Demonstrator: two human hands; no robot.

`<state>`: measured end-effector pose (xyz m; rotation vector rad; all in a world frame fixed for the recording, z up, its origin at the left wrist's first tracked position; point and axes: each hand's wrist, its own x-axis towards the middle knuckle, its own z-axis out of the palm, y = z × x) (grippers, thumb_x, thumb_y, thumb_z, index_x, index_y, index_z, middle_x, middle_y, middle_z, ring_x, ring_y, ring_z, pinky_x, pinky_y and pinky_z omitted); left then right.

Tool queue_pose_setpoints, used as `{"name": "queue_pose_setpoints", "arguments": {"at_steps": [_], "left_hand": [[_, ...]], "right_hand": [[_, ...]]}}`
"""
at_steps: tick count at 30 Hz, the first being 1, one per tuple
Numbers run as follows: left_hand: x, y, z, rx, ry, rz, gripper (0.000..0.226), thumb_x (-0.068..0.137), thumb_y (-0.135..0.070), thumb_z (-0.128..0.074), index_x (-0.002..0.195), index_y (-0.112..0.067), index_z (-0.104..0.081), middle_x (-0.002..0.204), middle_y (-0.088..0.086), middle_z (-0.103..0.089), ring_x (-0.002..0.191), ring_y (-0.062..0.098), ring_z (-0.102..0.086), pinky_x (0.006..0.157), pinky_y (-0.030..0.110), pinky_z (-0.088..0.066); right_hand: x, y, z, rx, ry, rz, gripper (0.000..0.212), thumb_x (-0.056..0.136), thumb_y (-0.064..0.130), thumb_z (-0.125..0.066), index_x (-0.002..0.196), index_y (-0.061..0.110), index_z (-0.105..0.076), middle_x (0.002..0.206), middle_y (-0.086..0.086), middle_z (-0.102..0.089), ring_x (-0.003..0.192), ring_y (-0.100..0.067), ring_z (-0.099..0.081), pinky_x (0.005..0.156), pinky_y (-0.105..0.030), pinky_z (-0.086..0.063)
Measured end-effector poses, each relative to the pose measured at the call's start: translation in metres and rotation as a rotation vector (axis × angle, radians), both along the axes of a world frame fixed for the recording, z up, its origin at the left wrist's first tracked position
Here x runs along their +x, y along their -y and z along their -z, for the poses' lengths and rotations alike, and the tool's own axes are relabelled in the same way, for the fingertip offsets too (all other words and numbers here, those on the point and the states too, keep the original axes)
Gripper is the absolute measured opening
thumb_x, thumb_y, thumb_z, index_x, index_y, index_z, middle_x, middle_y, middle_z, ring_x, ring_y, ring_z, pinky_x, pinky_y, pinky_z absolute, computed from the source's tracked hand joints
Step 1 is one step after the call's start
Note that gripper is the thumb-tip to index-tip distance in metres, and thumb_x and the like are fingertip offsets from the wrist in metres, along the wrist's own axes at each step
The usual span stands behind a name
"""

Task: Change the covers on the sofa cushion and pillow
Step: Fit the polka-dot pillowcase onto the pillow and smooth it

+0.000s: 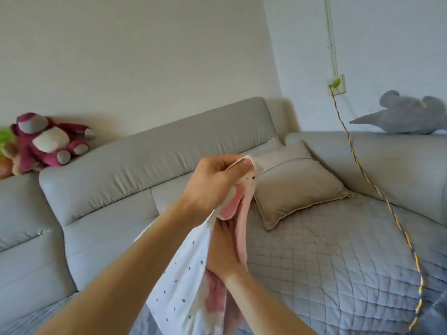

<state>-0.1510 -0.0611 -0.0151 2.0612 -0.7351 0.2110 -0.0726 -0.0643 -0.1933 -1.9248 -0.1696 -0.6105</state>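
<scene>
A white cover [183, 269] with small dark dots and pink patches hangs in front of me over the sofa. My left hand [212, 182] pinches its top edge, fingers curled round the fabric. Lower down, my right hand [225, 250] reaches up into the cover's opening, its fingertips hidden inside the cloth. A beige cushion [300, 187] with a piped edge leans in the sofa's corner, behind and to the right of my hands.
The grey sofa [135, 165] has a quilted blue-grey mat [338, 257] on the seat. A pink plush bear [48, 139] sits on the backrest at left, a grey plush toy [408, 114] at right. A yellow-blue cable [377, 197] hangs from a wall socket [336, 84] across the right side.
</scene>
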Motion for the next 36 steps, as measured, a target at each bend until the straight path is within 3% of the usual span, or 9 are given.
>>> {"name": "queue_pose_setpoints", "arguments": {"at_steps": [5, 8, 11, 17, 20, 26, 29, 33, 36], "left_hand": [[0.028, -0.019, -0.005, 0.203, 0.159, -0.266, 0.017, 0.096, -0.033, -0.059, 0.090, -0.026, -0.072, 0.064, -0.007, -0.059, 0.050, -0.001, -0.049, 0.051, 0.010, -0.036], [0.040, -0.028, 0.035, 0.404, 0.213, -0.348, 0.013, 0.096, -0.033, -0.059, 0.091, -0.028, -0.069, 0.060, -0.010, -0.054, 0.057, 0.007, -0.051, 0.049, 0.012, -0.036], [0.030, -0.024, 0.088, 0.520, 0.138, -0.260, 0.016, 0.093, -0.035, -0.060, 0.104, -0.031, -0.071, 0.057, -0.011, -0.053, 0.058, 0.004, -0.050, 0.054, 0.012, -0.037], [-0.017, -0.028, 0.198, 0.614, 0.137, -0.334, 0.061, 0.081, -0.071, -0.054, 0.134, -0.048, -0.037, 0.122, -0.021, -0.046, 0.114, 0.006, -0.047, 0.091, 0.028, -0.045], [-0.050, -0.048, 0.253, 0.610, 0.078, -0.458, 0.082, 0.061, -0.082, -0.053, 0.133, -0.044, -0.043, 0.129, -0.023, -0.040, 0.121, 0.009, -0.046, 0.095, 0.030, -0.040], [-0.086, -0.089, 0.317, 0.554, 0.018, -0.718, 0.098, 0.050, -0.042, -0.077, 0.142, -0.041, -0.045, 0.148, 0.005, -0.041, 0.131, 0.037, -0.046, 0.089, 0.054, -0.044], [-0.089, -0.117, 0.315, 0.474, -0.165, -0.797, 0.078, 0.069, -0.033, -0.064, 0.135, -0.057, -0.032, 0.130, -0.007, -0.046, 0.102, 0.025, -0.065, 0.068, 0.039, -0.052], [-0.060, -0.156, 0.276, 0.251, -0.121, -0.775, 0.021, 0.098, -0.021, -0.048, 0.099, -0.042, -0.049, 0.077, -0.010, -0.065, 0.066, 0.013, -0.062, 0.059, 0.035, -0.050], [-0.043, -0.184, 0.231, 0.134, 0.025, -0.833, 0.021, 0.097, -0.015, -0.050, 0.095, -0.036, -0.050, 0.066, -0.006, -0.065, 0.057, 0.014, -0.062, 0.056, 0.036, -0.051]], "right_hand": [[0.015, 0.015, 0.007, -0.001, -0.087, 0.095, 0.070, 0.095, 0.026, -0.041, 0.157, 0.026, -0.009, 0.159, 0.013, -0.013, 0.147, -0.010, -0.011, 0.119, -0.022, -0.008], [-0.021, 0.037, 0.036, 0.123, -0.184, 0.034, 0.056, 0.101, 0.032, -0.042, 0.152, 0.032, -0.020, 0.155, 0.006, -0.033, 0.135, -0.010, -0.037, 0.109, -0.024, -0.033], [-0.035, 0.071, 0.072, -0.047, -0.288, 0.090, 0.065, 0.097, 0.046, -0.042, 0.154, 0.031, -0.015, 0.155, 0.005, -0.031, 0.140, -0.015, -0.034, 0.112, -0.029, -0.031], [-0.059, 0.159, 0.080, -0.177, -0.657, -0.060, 0.029, 0.096, 0.040, -0.054, 0.122, 0.027, -0.053, 0.128, 0.002, -0.056, 0.111, -0.015, -0.057, 0.083, -0.025, -0.044], [-0.068, 0.196, 0.083, -0.281, -0.583, 0.101, 0.028, 0.084, 0.046, -0.066, 0.110, 0.039, -0.056, 0.109, 0.014, -0.058, 0.101, -0.015, -0.060, 0.075, -0.028, -0.044], [-0.073, 0.205, 0.077, 0.118, -0.753, 0.361, 0.031, 0.088, 0.032, -0.051, 0.108, 0.013, -0.064, 0.092, -0.004, -0.070, 0.076, -0.023, -0.071, 0.073, -0.044, -0.062], [-0.064, 0.196, 0.078, -0.022, -0.509, 0.562, 0.055, 0.086, 0.036, -0.060, 0.130, 0.009, -0.040, 0.135, -0.015, -0.043, 0.103, -0.041, -0.058, 0.080, -0.049, -0.053], [-0.041, 0.168, 0.057, -0.389, -0.305, 0.157, 0.088, 0.082, 0.018, -0.066, 0.148, 0.049, -0.018, 0.162, 0.000, 0.004, 0.140, -0.034, -0.034, 0.104, -0.046, -0.043], [-0.019, 0.143, 0.045, -0.594, -0.279, 0.137, 0.069, 0.083, 0.008, -0.049, 0.143, 0.041, -0.039, 0.158, -0.006, -0.018, 0.141, -0.032, -0.029, 0.108, -0.044, -0.038]]}}
